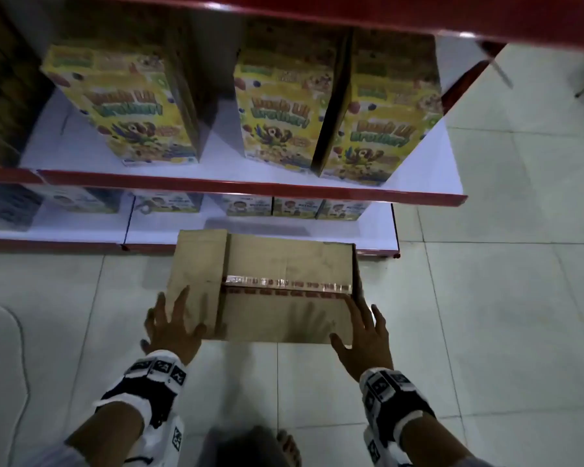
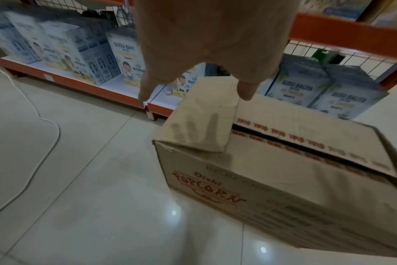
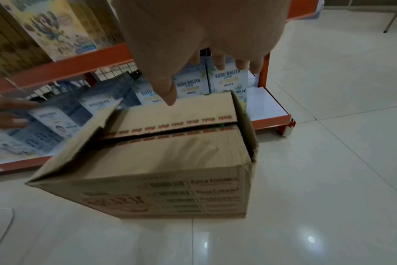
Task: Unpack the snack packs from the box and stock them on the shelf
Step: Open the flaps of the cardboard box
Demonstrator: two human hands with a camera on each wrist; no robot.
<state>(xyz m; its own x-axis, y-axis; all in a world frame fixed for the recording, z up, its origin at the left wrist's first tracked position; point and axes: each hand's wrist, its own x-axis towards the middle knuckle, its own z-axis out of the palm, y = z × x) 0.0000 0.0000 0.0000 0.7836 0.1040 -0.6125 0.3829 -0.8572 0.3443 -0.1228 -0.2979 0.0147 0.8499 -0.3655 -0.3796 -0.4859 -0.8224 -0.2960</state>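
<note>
Box (image 1: 277, 288) on floor before shelf (image 1: 250, 187), long axis parallel to shelf edge, top seam split, contents unseen. My left hand (image 1: 172, 326) and right hand (image 1: 364, 338) spread flat, grasping nothing, over box ends.

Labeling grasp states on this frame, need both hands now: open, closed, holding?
Left hand: open, fingers spread over the cardboard box, holding nothing.
Right hand: open, fingers straight at the box's right edge.

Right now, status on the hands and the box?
Left hand and right hand open, hovering at box. Flaps shut, tape slit. Nothing blocking.
</note>
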